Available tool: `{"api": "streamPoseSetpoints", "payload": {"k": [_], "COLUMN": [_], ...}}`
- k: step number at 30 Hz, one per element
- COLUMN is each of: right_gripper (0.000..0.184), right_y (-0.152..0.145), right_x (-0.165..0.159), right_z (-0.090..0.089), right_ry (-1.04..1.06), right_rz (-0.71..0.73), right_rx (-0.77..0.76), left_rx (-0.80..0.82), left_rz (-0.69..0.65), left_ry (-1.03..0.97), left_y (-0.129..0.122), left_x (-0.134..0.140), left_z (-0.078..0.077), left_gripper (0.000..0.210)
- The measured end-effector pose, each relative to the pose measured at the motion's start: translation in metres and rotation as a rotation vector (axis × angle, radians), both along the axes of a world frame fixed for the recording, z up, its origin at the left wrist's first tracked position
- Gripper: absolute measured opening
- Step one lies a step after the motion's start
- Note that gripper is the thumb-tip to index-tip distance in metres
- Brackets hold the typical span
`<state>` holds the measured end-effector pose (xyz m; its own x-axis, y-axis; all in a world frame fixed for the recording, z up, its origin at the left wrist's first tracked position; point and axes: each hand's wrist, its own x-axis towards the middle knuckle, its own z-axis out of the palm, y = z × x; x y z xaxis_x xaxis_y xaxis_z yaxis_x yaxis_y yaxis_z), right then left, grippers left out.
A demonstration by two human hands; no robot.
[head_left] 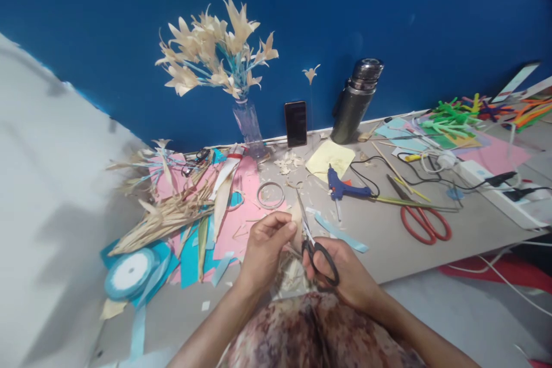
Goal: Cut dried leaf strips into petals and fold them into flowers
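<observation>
Between thumb and fingers, my left hand (268,244) pinches a pale piece of dried husk (296,223). My right hand (340,270) has its fingers in the handles of small black-handled scissors (311,241). The scissor blades point away from me and lie along the right edge of the husk; whether they are cutting into it I cannot tell. Pale scraps (293,276) lie below and between my hands. Just beyond my left hand is a roll of tape (271,195). A blue glue gun (345,187) rests past my right hand, near a yellow paper (331,159).
Husk flowers (215,49) stand in a clear bottle (249,123) by the blue wall, beside a phone (295,123) and a flask (357,100). Dried husks (168,218) and a ribbon spool (131,272) lie left. Red-handled scissors (425,223) and a power strip (500,190) lie right.
</observation>
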<state>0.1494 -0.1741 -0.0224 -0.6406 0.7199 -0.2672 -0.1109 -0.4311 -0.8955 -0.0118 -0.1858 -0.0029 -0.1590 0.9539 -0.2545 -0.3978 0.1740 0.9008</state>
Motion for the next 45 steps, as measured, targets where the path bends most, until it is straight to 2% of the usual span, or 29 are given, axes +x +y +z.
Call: {"api": "streamPoseSetpoints", "payload": {"k": [7,18,22,25,27,30,36,41,45], "right_gripper": [0.062,0.069,0.066,0.066,0.066,0.061,0.037,0.02,0.022], "right_y": [0.001,0.001,0.001,0.004,0.007,0.014,0.023,0.027,0.027], "right_x": [0.001,0.0,0.003,0.012,0.021,0.034,0.045,0.046,0.043], "right_z": [0.004,0.01,0.006,0.006,0.01,0.018,0.031,0.037,0.039], "right_ry": [-0.102,-0.21,-0.145,-0.038,-0.038,-0.139,-0.359,-0.446,-0.417], "right_rz": [0.005,0.017,0.029,0.108,0.195,0.298,0.389,0.465,0.502], "right_rx": [0.067,0.073,0.043,0.049,0.111,0.202,0.347,0.467,0.42], "left_rx": [-0.006,0.01,0.026,-0.009,-0.046,-0.07,-0.163,-0.179,-0.178], "left_rz": [0.003,-0.005,-0.01,-0.024,-0.071,-0.21,-0.455,-0.513,-0.523], "left_ry": [0.001,-0.022,-0.075,-0.117,-0.146,-0.178,-0.118,-0.09,-0.076], "left_y": [0.001,-0.003,-0.004,-0.003,-0.001,0.001,0.003,0.003,0.003], "left_x": [0.002,0.0,-0.005,-0.014,-0.024,-0.039,-0.058,-0.062,-0.063], "left_z": [-0.001,0.004,0.009,0.017,0.022,0.028,0.038,0.043,0.042], "left_gripper": [0.02,0.021,0.02,0.022,0.024,0.027,0.026,0.023,0.022]}}
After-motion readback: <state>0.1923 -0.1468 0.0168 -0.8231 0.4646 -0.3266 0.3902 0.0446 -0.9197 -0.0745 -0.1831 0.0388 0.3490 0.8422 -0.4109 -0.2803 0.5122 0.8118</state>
